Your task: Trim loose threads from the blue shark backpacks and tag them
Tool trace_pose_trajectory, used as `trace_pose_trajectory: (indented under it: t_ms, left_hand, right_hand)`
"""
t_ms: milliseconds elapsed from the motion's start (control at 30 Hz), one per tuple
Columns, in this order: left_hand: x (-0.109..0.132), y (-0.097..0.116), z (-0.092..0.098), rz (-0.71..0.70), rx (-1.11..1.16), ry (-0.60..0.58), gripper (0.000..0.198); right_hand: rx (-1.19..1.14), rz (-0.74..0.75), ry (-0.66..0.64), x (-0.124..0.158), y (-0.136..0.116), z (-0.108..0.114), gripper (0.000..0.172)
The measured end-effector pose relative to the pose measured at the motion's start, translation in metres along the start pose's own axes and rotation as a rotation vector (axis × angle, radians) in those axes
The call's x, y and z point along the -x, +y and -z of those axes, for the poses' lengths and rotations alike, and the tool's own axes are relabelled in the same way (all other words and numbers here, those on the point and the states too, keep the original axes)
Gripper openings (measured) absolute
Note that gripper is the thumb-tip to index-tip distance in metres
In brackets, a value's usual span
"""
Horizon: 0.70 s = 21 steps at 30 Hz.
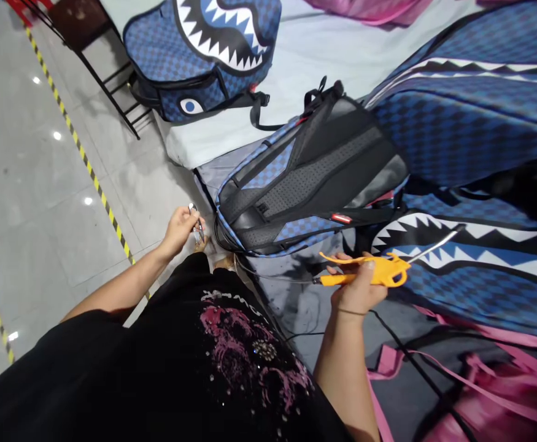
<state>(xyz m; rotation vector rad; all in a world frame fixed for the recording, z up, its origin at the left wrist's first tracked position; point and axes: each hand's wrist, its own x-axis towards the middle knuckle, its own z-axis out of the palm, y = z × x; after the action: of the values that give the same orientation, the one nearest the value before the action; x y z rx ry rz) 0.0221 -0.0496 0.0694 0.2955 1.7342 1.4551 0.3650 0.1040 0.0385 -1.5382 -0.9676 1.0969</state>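
My right hand (359, 293) is wrapped round a yellow air blow gun (383, 270), whose thin metal nozzle points up and right across a blue checked backpack with a shark-mouth print (461, 252). A hose runs left from the handle of the blow gun. Over by the table's edge, my left hand (180, 232) grips small metal thread snips (198, 224), partly hidden by the fingers. Between and beyond both hands lies a backpack with its black padded back (305, 172) facing up. Neither hand touches it.
Another blue shark backpack (204, 55) lies at the back on pale cloth, and a larger one (471, 110) at the right. Pink bags with straps (493, 393) are at lower right. A dark cable (415, 362) crosses there. Yellow-black tape (88, 166) marks the floor near a black metal-framed stool (107, 89).
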Motion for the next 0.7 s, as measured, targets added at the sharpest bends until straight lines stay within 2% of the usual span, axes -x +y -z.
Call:
trace_pose_trajectory:
  t_ms: [133,267,367,467,567,700]
  left_hand:
    - [-0.020,0.003,0.008,0.052,-0.029,-0.039,0.034]
    - [-0.030,0.004,0.014,0.125,-0.078,-0.182,0.039]
    - [-0.038,0.004,0.024,0.146,-0.100,-0.310,0.027]
    - [-0.046,-0.002,0.033,0.152,-0.127,-0.389,0.026]
    - [-0.054,-0.012,0.035,0.122,-0.213,-0.454,0.025]
    - [-0.064,-0.023,0.029,0.037,-0.325,-0.507,0.014]
  right_hand:
    - [0.072,-0.036,0.066,0.017,0.004,0.007,0.044]
    - [0.051,-0.118,0.136,0.045,0.007,0.010,0.042]
    - [0.024,-0.192,0.183,0.077,0.007,0.003,0.045]
    - [0.043,-0.257,0.215,0.112,0.010,-0.010,0.051]
    - [0.139,-0.270,0.141,0.145,0.013,-0.014,0.054]
    - [0.336,-0.325,-0.021,0.181,0.016,-0.002,0.057]
